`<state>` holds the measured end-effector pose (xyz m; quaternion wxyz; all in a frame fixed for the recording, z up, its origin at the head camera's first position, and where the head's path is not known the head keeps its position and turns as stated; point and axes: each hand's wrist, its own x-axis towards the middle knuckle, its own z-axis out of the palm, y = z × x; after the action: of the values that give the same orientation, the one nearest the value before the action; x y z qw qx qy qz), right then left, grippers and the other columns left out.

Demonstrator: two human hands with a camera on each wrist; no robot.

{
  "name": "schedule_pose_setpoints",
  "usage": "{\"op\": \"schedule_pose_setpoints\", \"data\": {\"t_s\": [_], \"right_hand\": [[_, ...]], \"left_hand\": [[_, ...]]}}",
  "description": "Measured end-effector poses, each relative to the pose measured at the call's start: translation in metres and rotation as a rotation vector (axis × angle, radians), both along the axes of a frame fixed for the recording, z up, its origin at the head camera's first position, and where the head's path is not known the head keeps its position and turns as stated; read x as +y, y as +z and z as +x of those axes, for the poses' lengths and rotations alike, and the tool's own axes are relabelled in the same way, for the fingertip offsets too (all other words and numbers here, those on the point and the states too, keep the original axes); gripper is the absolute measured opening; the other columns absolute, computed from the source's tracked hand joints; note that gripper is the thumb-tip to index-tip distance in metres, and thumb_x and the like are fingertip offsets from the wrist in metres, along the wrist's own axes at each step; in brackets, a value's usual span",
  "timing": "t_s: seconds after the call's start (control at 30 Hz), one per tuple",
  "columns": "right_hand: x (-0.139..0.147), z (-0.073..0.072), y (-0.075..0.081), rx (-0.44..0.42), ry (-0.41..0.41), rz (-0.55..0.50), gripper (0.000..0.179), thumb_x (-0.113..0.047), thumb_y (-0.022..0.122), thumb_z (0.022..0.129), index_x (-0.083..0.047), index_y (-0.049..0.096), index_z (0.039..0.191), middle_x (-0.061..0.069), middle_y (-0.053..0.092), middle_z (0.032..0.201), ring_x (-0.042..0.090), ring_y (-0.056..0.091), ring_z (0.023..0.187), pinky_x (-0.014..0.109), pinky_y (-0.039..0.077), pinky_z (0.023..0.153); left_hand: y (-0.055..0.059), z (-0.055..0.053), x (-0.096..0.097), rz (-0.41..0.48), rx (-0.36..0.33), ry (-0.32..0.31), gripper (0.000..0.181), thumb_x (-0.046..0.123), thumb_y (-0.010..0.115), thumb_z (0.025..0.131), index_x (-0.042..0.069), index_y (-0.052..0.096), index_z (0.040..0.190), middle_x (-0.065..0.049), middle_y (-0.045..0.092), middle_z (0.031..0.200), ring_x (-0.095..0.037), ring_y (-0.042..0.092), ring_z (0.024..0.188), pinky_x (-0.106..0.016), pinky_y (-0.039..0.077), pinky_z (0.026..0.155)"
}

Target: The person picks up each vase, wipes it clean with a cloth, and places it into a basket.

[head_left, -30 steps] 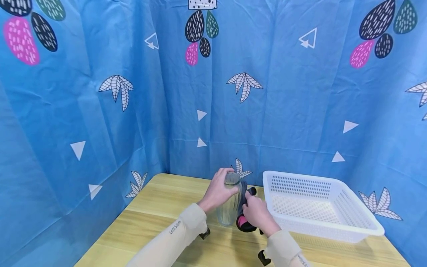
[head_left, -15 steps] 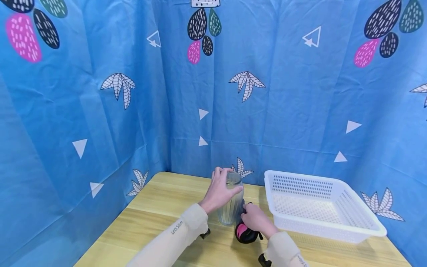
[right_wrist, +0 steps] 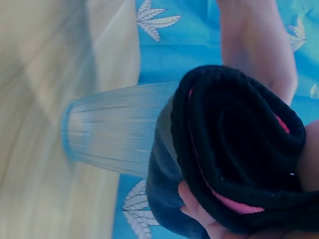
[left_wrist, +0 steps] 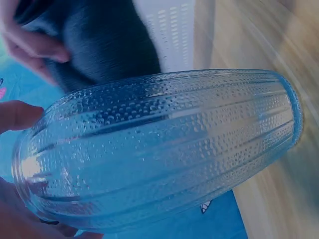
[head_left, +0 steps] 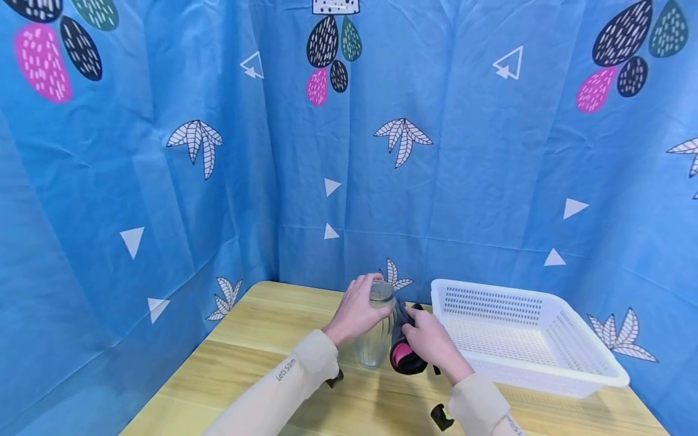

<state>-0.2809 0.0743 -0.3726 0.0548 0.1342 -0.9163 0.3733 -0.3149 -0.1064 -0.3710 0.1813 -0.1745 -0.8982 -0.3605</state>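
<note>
In the head view a clear ribbed glass vase (head_left: 372, 346) stands upright on the wooden table. My left hand (head_left: 358, 310) grips it round the top, thumb on the near right side and fingers over the rim. Dimpled stripes run along the vase glass (left_wrist: 169, 139) in the left wrist view. My right hand (head_left: 431, 340) holds a rolled dark grey cloth (head_left: 400, 321) with black edging and pink inside, close against the vase's right side. From the right wrist, the rolled cloth (right_wrist: 167, 167) overlaps the vase's upper part, with fingertips (right_wrist: 197, 206) pressed on its grey outside.
A white perforated plastic basket (head_left: 529, 374) stands on the table just right of my right hand. Blue patterned curtain (head_left: 469, 181) hangs behind the table (head_left: 218, 369) and along both sides. Small black pieces (head_left: 442, 418) show beside the cuffs.
My right hand and the cloth first slid down toward me along the vase, then came back up and slightly right. My left hand stays on the vase, which keeps its place.
</note>
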Motion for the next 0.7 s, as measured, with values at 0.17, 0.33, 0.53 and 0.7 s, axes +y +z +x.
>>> {"op": "schedule_pose_setpoints", "data": {"t_s": [0.17, 0.33, 0.53, 0.7], "right_hand": [[0.000, 0.003, 0.014, 0.062, -0.018, -0.048, 0.051, -0.011, 0.053, 0.099, -0.006, 0.048, 0.149, 0.009, 0.057, 0.073, 0.014, 0.037, 0.043, 0.033, 0.040, 0.045], [-0.002, 0.000, 0.017, 0.081, -0.022, 0.003, 0.052, -0.009, 0.052, 0.098, -0.004, 0.046, 0.150, 0.006, 0.052, 0.066, 0.014, 0.039, 0.044, 0.032, 0.040, 0.046], [-0.004, -0.008, 0.000, 0.052, -0.011, 0.111, 0.053, -0.007, 0.054, 0.098, 0.003, 0.044, 0.149, 0.009, 0.057, 0.070, 0.015, 0.042, 0.046, 0.031, 0.040, 0.047], [-0.006, -0.011, -0.017, 0.048, -0.004, 0.178, 0.051, -0.007, 0.056, 0.097, 0.008, 0.047, 0.145, 0.024, 0.068, 0.090, 0.018, 0.046, 0.050, 0.031, 0.040, 0.048]], "left_hand": [[0.000, 0.000, 0.003, -0.005, -0.022, 0.014, 0.073, 0.035, 0.075, 0.080, 0.022, 0.046, 0.146, -0.007, 0.045, 0.142, -0.025, 0.052, 0.122, -0.044, 0.047, 0.100], [-0.001, -0.002, 0.002, 0.032, -0.046, -0.014, 0.072, 0.033, 0.075, 0.080, 0.023, 0.045, 0.145, -0.008, 0.045, 0.142, -0.025, 0.054, 0.120, -0.044, 0.048, 0.099], [-0.005, -0.004, 0.002, 0.067, -0.050, -0.046, 0.071, 0.029, 0.074, 0.081, 0.024, 0.046, 0.145, -0.005, 0.043, 0.144, -0.026, 0.049, 0.131, -0.046, 0.046, 0.104], [-0.007, -0.004, 0.001, 0.090, -0.030, -0.055, 0.067, 0.031, 0.075, 0.083, 0.023, 0.046, 0.144, -0.005, 0.043, 0.140, -0.028, 0.048, 0.131, -0.047, 0.046, 0.102]]}}
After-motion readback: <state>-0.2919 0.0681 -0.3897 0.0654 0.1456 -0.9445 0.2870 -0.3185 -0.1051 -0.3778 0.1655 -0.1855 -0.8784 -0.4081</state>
